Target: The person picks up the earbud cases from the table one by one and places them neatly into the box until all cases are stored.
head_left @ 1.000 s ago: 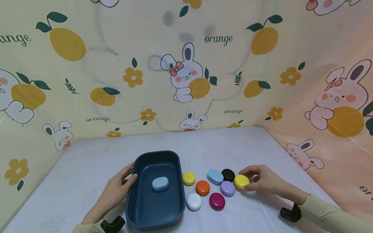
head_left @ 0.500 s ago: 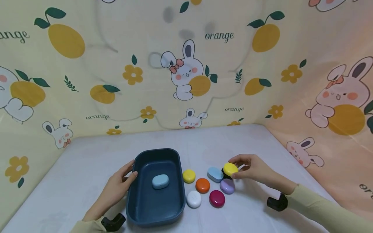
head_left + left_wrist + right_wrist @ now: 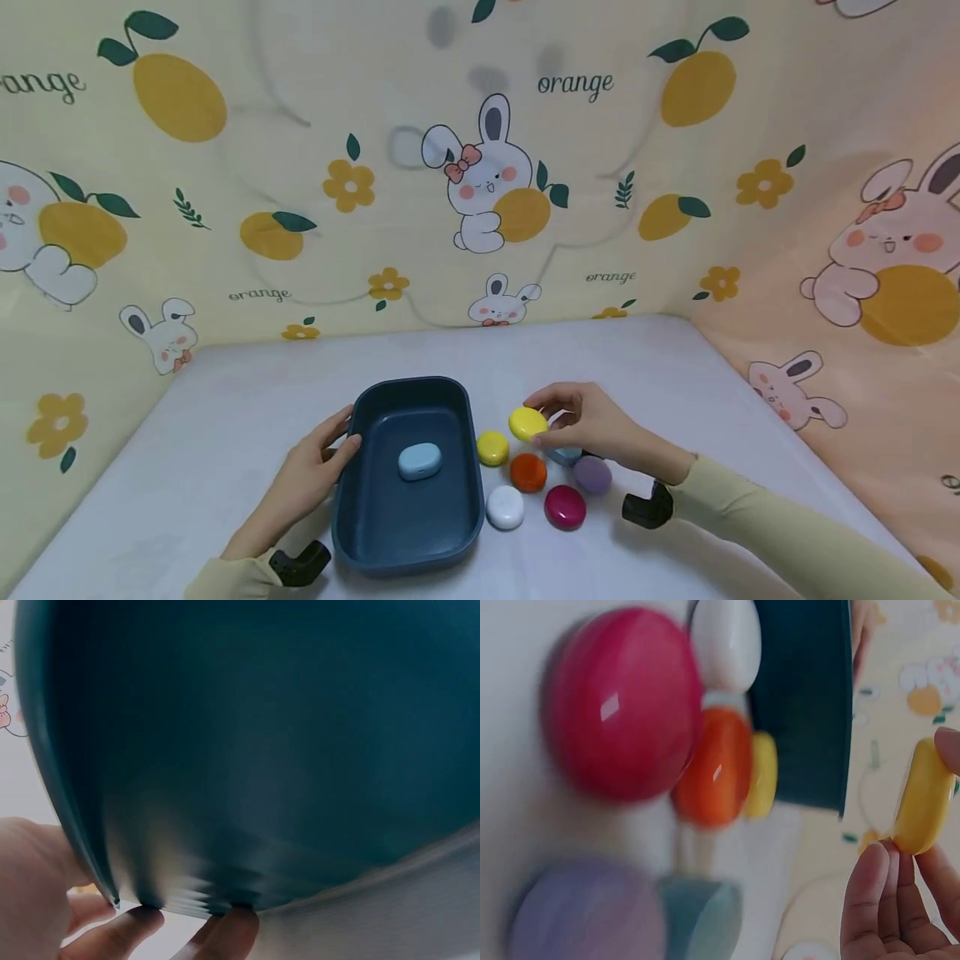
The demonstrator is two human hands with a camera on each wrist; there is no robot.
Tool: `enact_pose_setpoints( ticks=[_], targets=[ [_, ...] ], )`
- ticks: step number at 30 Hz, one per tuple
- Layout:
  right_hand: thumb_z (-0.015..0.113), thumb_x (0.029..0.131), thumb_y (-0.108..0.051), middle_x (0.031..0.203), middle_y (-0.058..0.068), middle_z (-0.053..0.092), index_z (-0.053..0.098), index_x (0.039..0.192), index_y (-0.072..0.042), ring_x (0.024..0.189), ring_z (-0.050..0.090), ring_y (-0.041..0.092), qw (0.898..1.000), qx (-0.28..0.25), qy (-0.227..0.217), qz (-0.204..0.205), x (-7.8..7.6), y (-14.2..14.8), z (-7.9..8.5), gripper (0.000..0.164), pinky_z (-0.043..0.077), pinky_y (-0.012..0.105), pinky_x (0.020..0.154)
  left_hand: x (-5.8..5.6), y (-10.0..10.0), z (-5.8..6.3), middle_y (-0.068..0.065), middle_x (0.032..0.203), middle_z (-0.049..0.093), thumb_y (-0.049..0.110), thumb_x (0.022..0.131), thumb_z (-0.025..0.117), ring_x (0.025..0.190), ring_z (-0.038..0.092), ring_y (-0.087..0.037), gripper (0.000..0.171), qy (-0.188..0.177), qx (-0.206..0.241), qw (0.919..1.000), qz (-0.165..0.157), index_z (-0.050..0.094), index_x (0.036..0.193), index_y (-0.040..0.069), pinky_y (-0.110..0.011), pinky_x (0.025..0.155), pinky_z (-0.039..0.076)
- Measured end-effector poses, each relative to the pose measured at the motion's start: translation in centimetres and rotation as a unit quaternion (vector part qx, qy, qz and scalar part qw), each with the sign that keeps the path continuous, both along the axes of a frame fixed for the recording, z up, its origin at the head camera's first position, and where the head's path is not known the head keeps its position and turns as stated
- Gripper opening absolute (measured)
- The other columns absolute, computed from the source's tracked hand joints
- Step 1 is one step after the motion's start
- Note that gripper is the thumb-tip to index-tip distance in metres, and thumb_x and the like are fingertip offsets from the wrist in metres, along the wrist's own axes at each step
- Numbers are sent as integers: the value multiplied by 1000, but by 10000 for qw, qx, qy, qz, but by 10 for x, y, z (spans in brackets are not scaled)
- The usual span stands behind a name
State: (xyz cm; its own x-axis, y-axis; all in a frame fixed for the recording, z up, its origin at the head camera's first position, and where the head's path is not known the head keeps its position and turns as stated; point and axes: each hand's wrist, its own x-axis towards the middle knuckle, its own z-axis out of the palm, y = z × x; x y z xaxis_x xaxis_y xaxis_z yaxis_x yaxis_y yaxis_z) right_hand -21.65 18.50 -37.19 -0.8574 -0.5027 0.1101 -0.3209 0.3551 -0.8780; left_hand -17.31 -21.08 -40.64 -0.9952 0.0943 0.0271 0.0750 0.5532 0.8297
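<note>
My right hand [image 3: 592, 421] pinches a glossy yellow rounded disc [image 3: 527, 424] between thumb and fingertips, raised over the other discs. In the right wrist view that yellow disc [image 3: 924, 799] is seen edge-on, with thumb and fingers around it. My left hand [image 3: 311, 471] grips the left rim of a deep dark blue tray [image 3: 408, 557]. Up close in the left wrist view, fingers [image 3: 225, 934] touch the tray's wall [image 3: 262, 750]. A light blue oval piece with a seam [image 3: 420, 461] lies inside the tray.
Right of the tray lie loose discs: yellow [image 3: 492, 448], orange [image 3: 528, 473], white [image 3: 506, 507], dark pink [image 3: 565, 507] and purple [image 3: 592, 474]. A light blue one [image 3: 564, 456] and a black one are mostly hidden under my right hand. A patterned cloth [image 3: 420, 208] hangs behind the white-covered table [image 3: 315, 354].
My right hand has lifted the yellow disc from the right end of the group and carried it left, over the black and light blue ones. The left hand stays on the tray.
</note>
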Motion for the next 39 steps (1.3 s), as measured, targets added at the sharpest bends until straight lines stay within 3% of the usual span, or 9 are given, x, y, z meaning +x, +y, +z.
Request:
enact_pose_setpoints(
  ticks=[12, 21, 39],
  targets=[
    [85, 79, -18, 106, -1, 68, 70, 115, -15, 95, 61, 23, 9963, -236, -37, 822, 13, -63, 4, 40, 55, 44, 82, -1, 0, 0, -24, 149, 39, 33, 104, 51, 121, 54, -43, 60, -6, -28, 10000, -43, 30, 155, 10, -46, 87, 54],
    [87, 77, -21, 106, -10, 65, 68, 116, -14, 90, 60, 11, 9853, 76, 903, 1449, 24, -92, 0, 44, 54, 32, 79, 0, 1, 2, -24, 149, 38, 36, 104, 51, 124, 51, -44, 62, -130, -134, 9998, -27, 29, 155, 10, -48, 90, 52],
    [87, 76, -19, 107, -10, 66, 69, 114, -11, 88, 60, 8, 9825, 173, 885, 1628, 20, -105, -5, 42, 54, 27, 80, 1, 1, 3, -24, 149, 39, 34, 104, 51, 126, 48, -45, 61, -99, -164, 9998, -16, 28, 156, 10, -51, 93, 49]
  ],
)
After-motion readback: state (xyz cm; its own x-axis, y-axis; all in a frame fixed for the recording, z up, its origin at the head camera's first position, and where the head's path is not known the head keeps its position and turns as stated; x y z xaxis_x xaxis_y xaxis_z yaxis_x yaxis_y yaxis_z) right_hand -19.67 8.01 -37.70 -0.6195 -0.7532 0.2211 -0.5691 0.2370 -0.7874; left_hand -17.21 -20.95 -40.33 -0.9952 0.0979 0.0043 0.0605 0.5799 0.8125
